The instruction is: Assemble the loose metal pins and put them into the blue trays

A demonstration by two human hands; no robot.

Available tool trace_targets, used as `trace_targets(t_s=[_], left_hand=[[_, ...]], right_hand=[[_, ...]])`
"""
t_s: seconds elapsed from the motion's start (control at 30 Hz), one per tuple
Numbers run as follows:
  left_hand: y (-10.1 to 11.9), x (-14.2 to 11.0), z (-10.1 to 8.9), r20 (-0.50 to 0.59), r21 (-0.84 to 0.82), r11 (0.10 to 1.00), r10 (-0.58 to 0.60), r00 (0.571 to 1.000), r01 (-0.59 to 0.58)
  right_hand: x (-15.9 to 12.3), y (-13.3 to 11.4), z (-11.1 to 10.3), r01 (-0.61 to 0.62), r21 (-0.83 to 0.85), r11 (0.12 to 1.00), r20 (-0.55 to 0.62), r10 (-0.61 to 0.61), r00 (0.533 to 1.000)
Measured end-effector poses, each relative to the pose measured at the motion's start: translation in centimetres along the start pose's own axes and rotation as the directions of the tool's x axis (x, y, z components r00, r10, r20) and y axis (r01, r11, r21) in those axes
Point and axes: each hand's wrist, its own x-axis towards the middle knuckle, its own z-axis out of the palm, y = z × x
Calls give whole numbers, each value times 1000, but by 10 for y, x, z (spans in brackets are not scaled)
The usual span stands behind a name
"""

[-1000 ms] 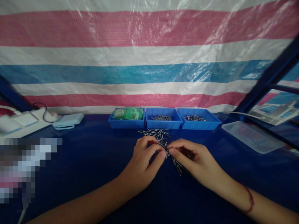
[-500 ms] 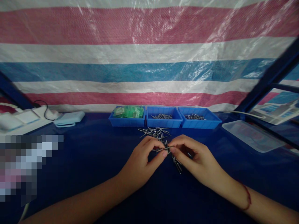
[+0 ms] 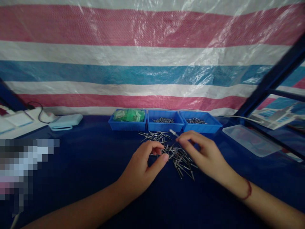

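Note:
A loose pile of small metal pins (image 3: pixel 175 152) lies on the dark blue table (image 3: pixel 95 165). My left hand (image 3: pixel 143 165) rests at the pile's left edge, thumb and forefinger pinched together at the pins. My right hand (image 3: pixel 205 154) is lifted a little beyond the pile and pinches one small pin (image 3: pixel 173 132) that sticks out toward the middle blue tray (image 3: pixel 165 122). Three blue trays stand in a row behind the pile: the left tray (image 3: pixel 127 120) holds green parts, the middle and right tray (image 3: pixel 201 123) hold metal pins.
A clear plastic lid (image 3: pixel 252 140) lies at the right. A pale blue device (image 3: pixel 65 121) and white boxes with a cable (image 3: pixel 21 121) sit at the left. A striped tarp (image 3: pixel 143 57) hangs behind the table. A blue frame bar (image 3: pixel 269 82) slants at the right.
My two hands have come apart. My right hand has moved up and away from the left, toward the trays, carrying one pin. The left hand has stayed at the pile.

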Motion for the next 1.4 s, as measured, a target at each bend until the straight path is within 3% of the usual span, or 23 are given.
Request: trace_targets(t_s=[0.07,0.1,0.17,0.27,0.37,0.47,0.63,0.87,1.13,1.4], left_hand=[[0,0,1,22,36,999,16,1000,-17],[0,0,1,47,62,997,33,998,-36],[0,0,1,119,136,987,70,990,-86],[1,-1,1,260,270,945,115,959,-186],[1,-3,2,349,357,892,149,925,-278],[0,-5,3,372,378,877,149,916,-296],[0,-4,3,357,372,886,136,924,-275],[1,-5,3,442,332,868,204,873,-371],[2,-3,4,410,339,888,156,899,-309],[-1,-7,8,390,434,862,83,917,-262]], right_hand=[[11,21,-13,-203,-94,975,-224,178,958],[17,32,-19,-299,-144,943,-275,252,928],[25,51,-31,-436,-239,868,-297,362,884],[29,61,-38,-482,-318,816,-275,407,871],[25,51,-33,-382,-356,853,-202,329,922],[17,32,-22,-211,-388,897,-80,196,977],[6,5,-11,-31,-375,927,49,53,997],[1,-4,-8,6,-315,949,130,37,991],[0,-4,-8,31,-294,955,188,26,982],[-8,-15,-4,248,-164,955,478,-144,867]])
